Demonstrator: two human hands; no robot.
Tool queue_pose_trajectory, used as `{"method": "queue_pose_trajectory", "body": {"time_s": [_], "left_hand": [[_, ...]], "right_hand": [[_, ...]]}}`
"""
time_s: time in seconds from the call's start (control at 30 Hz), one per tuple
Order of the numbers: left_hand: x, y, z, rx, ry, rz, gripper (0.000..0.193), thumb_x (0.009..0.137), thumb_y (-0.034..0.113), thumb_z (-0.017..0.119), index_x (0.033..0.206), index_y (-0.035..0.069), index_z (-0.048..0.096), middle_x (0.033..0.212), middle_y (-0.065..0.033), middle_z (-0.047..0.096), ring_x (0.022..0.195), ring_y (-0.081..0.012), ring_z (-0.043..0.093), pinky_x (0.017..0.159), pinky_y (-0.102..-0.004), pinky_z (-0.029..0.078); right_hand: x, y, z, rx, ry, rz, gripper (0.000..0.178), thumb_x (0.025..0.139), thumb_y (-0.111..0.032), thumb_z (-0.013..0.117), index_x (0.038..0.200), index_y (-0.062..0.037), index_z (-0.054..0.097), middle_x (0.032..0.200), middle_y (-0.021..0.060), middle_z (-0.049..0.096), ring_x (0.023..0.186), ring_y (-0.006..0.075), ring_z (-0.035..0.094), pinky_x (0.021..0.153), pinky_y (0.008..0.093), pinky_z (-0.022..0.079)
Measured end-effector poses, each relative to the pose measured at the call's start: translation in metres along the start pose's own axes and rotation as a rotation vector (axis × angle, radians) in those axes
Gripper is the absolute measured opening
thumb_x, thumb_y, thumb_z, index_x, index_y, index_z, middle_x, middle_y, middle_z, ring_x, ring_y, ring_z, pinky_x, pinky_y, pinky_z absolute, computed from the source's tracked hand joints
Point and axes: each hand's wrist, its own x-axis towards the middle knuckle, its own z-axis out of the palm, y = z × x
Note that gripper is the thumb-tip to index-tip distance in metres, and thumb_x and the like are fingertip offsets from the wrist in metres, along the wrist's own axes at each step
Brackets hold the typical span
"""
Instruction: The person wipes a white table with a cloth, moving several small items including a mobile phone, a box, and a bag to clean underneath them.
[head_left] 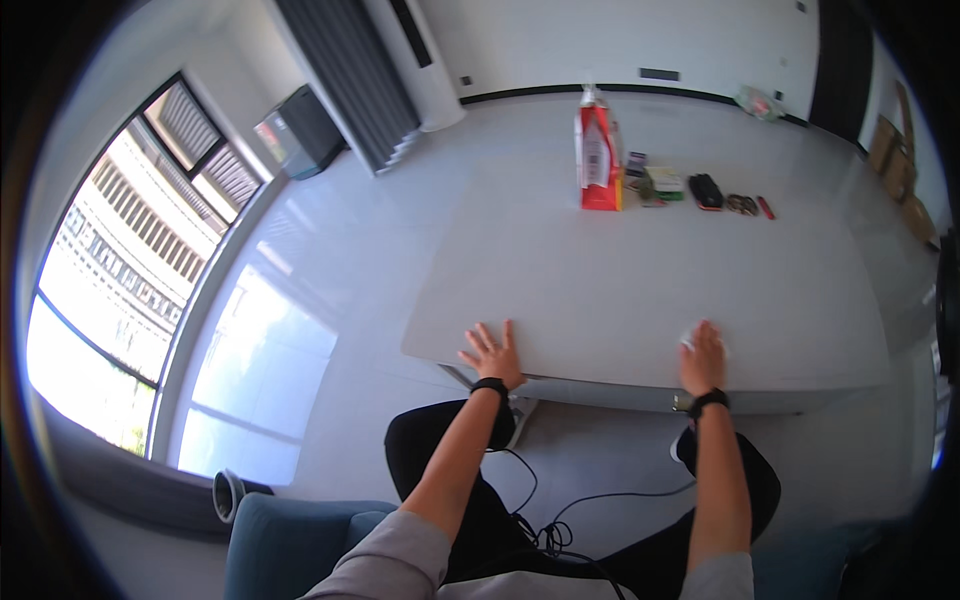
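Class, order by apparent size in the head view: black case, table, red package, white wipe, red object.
1. Table
2. Red package
3. Black case
4. Red object
Unsure: white wipe, mostly hidden under the right hand.

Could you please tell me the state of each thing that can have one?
Left hand: open, fingers spread on the tabletop.
Right hand: palm down, blurred, grip unclear.
White wad: under the right hand, partly hidden.
Red-and-white package: standing upright.
Black case: too small to tell.
Grey curtain: gathered in folds.
Black cable: loosely tangled.
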Motion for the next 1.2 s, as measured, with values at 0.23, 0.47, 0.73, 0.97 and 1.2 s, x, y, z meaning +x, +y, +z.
{"method": "queue_pose_trajectory", "body": {"time_s": [0.23, 0.47, 0.73, 0.97, 1.2], "left_hand": [[-0.001, 0.012, 0.000, -0.082, 0.033, 0.027, 0.090, 0.075, 0.013, 0.059, 0.147, 0.022, 0.005, 0.147, -0.0298, 0.000, 0.134, -0.0518, 0.000, 0.097, -0.0724, 0.008], [0.011, 0.008, 0.032, -0.050, 0.218, -0.010, 0.095, 0.071, 0.013, 0.064, 0.146, 0.025, 0.008, 0.146, -0.0294, 0.003, 0.134, -0.0511, 0.002, 0.096, -0.0736, 0.009], [0.008, 0.012, 0.028, -0.103, 0.231, -0.003, 0.084, 0.075, 0.009, 0.056, 0.146, 0.023, 0.012, 0.147, -0.0296, 0.005, 0.134, -0.0516, 0.002, 0.096, -0.0738, 0.008], [0.008, 0.011, 0.027, -0.096, 0.215, -0.007, 0.084, 0.076, 0.009, 0.055, 0.146, 0.023, 0.012, 0.147, -0.0296, 0.005, 0.134, -0.0516, 0.002, 0.096, -0.0741, 0.008], [0.011, 0.010, 0.031, -0.058, 0.226, -0.002, 0.088, 0.073, 0.009, 0.058, 0.146, 0.023, 0.011, 0.146, -0.0298, 0.005, 0.134, -0.0515, 0.002, 0.095, -0.0741, 0.009]], "right_hand": [[-0.014, 0.120, -0.025, -0.044, -0.096, 0.277, 0.057, 0.096, -0.031, 0.037, 0.142, -0.0002, 0.021, 0.148, 0.0155, 0.022, 0.135, 0.0334, 0.023, 0.110, 0.0400, 0.022], [-0.032, 0.106, -0.023, -0.169, -0.101, 0.303, 0.058, 0.098, -0.036, 0.029, 0.142, -0.0002, 0.020, 0.148, 0.0162, 0.022, 0.136, 0.0326, 0.022, 0.110, 0.0426, 0.021], [-0.063, 0.031, -0.016, -0.082, 0.029, 0.082, 0.053, 0.096, -0.027, 0.036, 0.140, 0.0013, 0.025, 0.146, 0.0183, 0.025, 0.134, 0.0365, 0.023, 0.109, 0.0450, 0.020], [-0.064, -0.071, -0.007, 0.005, 0.007, -0.145, 0.054, 0.095, -0.025, 0.041, 0.138, 0.0029, 0.027, 0.147, 0.0163, 0.023, 0.135, 0.0362, 0.020, 0.110, 0.0456, 0.019], [-0.041, -0.094, 0.003, 0.057, -0.093, -0.229, 0.057, 0.094, -0.027, 0.041, 0.140, 0.0030, 0.025, 0.148, 0.0168, 0.021, 0.136, 0.0352, 0.019, 0.111, 0.0442, 0.017]]}}
